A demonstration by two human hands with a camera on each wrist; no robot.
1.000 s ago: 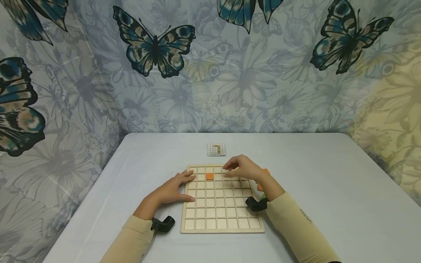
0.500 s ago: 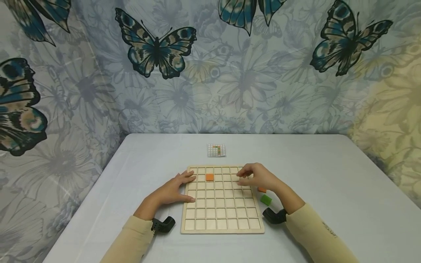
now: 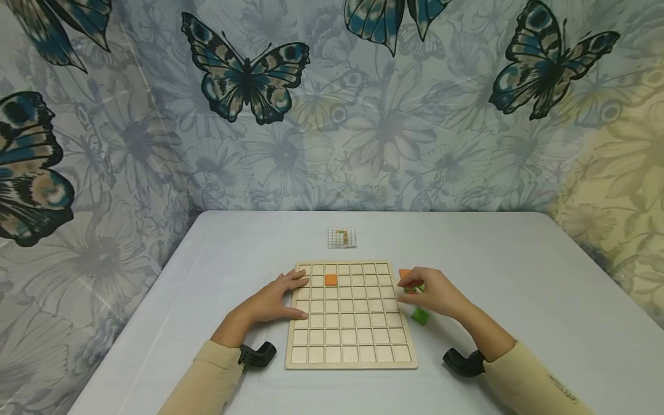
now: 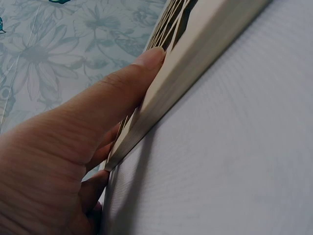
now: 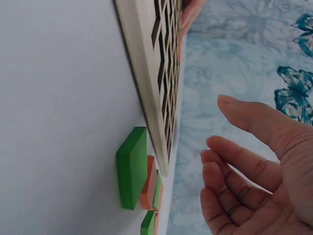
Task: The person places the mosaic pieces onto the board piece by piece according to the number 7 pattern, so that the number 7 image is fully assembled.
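Note:
A light wooden grid board lies flat, with one orange square tile in its second row from the far side. My left hand rests on the board's left edge, fingers and thumb spread; in the left wrist view its thumb lies over the rim. Just right of the board, my right hand is over a small group of tiles, fingers loosely bent and nothing between them. A green tile shows below that hand, and an orange tile beyond it. More green and orange tiles appear in the right wrist view.
Behind the board lies a small card printed with a grid and a coloured pattern. A white cloth covers the table. Butterfly-patterned fabric hangs behind and at the sides.
My right hand has moved from over the board's far rows to the right, over the loose tiles. My left hand stays on the board's edge.

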